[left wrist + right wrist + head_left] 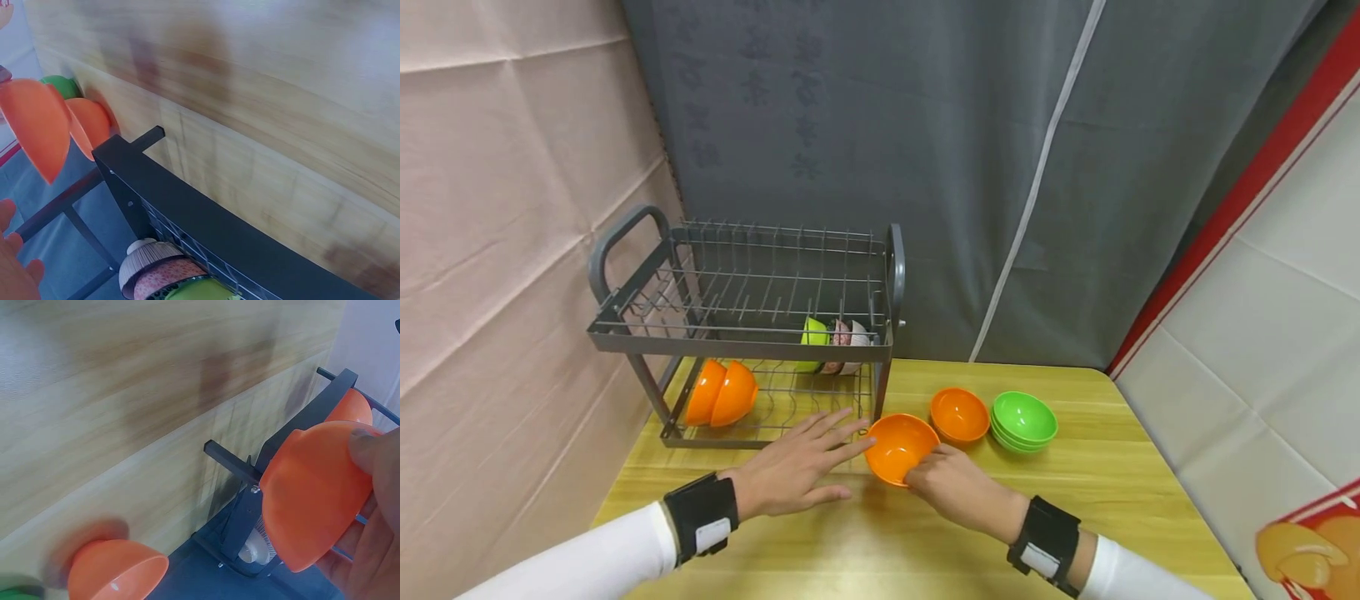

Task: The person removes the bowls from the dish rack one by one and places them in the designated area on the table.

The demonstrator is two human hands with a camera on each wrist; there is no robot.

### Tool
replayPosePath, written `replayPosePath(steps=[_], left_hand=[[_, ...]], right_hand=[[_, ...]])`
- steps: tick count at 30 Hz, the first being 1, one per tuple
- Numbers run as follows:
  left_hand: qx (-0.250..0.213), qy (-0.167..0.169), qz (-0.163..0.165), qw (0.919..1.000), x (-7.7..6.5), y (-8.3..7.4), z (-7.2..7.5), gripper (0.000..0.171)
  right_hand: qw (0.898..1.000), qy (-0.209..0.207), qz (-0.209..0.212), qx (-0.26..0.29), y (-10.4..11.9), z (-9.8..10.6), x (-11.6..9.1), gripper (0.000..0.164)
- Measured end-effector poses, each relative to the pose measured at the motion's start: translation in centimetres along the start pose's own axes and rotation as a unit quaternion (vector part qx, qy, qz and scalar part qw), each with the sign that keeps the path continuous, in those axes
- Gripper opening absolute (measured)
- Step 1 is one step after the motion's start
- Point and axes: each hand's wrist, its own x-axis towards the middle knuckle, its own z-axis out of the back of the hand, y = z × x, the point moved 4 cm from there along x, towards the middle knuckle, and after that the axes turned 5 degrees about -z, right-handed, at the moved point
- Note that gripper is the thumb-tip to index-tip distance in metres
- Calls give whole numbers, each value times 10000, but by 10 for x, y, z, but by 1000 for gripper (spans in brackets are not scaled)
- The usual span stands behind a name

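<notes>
My right hand [951,489] grips an orange bowl [897,450] by its near right rim. In the right wrist view that bowl [315,494] is tilted on its side above the table, the thumb at its outer wall and the fingers behind it. My left hand [801,468] is spread palm down with straight fingers, in front of the lower tier of the dish rack [741,351]. Its fingertips overlap the held bowl's left edge in the head view. Two orange bowls [733,395] stand on edge at the left of the rack's lower tier.
Further right on the lower tier, a lime green bowl [815,332], a pink speckled bowl [841,335] and a whitish ribbed bowl [147,253] stand nested. Behind my right hand, another orange bowl [959,414] sits beside stacked green bowls [1024,417]. A grey curtain [970,183] hangs behind.
</notes>
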Motion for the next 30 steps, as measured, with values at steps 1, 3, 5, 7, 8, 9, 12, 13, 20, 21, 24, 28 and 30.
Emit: replayPosePath(steps=[1, 3, 5, 7, 8, 9, 12, 13, 20, 21, 24, 28, 30], left_hand=[[-19, 8, -11, 10000, 2, 0, 0, 71], [-40, 10, -63, 10000, 7, -2, 0, 72], [19, 27, -108, 9999, 10, -3, 0, 71], [70, 49, -133, 9999, 11, -4, 1, 71], [103, 57, -141, 9998, 12, -4, 1, 71], [110, 66, -139, 9998, 12, -4, 1, 71], [52, 89, -116, 9999, 12, -5, 2, 71], [40, 90, -114, 9999, 12, -5, 2, 71], [81, 59, -114, 9999, 9, -4, 1, 70], [110, 64, -107, 9999, 9, -4, 1, 70], [109, 85, -73, 9999, 8, -4, 1, 71], [103, 185, -16, 9998, 6, -4, 1, 71], [99, 231, 9, 9997, 5, -4, 1, 71]], right_hand=[[10000, 10, -12, -22, -1, 0, -2, 11], [10000, 44, -20, -30, -1, 0, -5, 11], [10000, 76, -24, -32, -2, 1, -7, 11], [9999, 94, -47, 0, -3, 1, -8, 11], [9999, 100, -57, 20, -3, 1, -9, 11], [9999, 96, -71, 26, -3, 1, -9, 11], [9999, 51, -115, 53, -5, 1, -11, 13], [9999, 18, -133, 66, -6, 1, -11, 14], [9985, -289, -446, -144, -16, 0, -13, 18], [9980, -317, -513, -183, -18, 1, -13, 19], [9963, -383, -725, -270, -26, 3, -13, 20], [9928, -430, -1088, -265, -39, 1, -13, 18], [9904, -420, -1300, -228, -48, -2, -13, 17]])
